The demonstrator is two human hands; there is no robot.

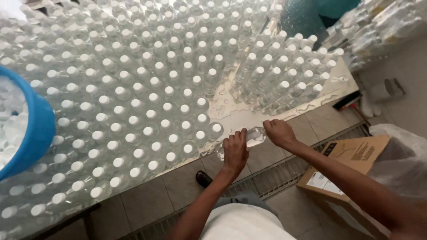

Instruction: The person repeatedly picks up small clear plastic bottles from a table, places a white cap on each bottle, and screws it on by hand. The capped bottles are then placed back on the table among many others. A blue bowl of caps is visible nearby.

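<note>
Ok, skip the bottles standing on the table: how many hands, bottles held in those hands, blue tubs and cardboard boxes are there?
Hands: 2 (left hand, right hand)
Clear bottle held between them: 1
Blue tub: 1
Cardboard box: 1
Total: 5

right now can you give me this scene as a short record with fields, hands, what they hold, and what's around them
left hand: gripping one end of a clear plastic bottle held sideways at the table edge
right hand: gripping the bottle's other end
table: shiny, wet top, packed with upright clear bottles with white caps
blue tub: far left, holds white caps
cardboard box: on the tiled floor, right
floor drain grate: runs below the table edge
</note>
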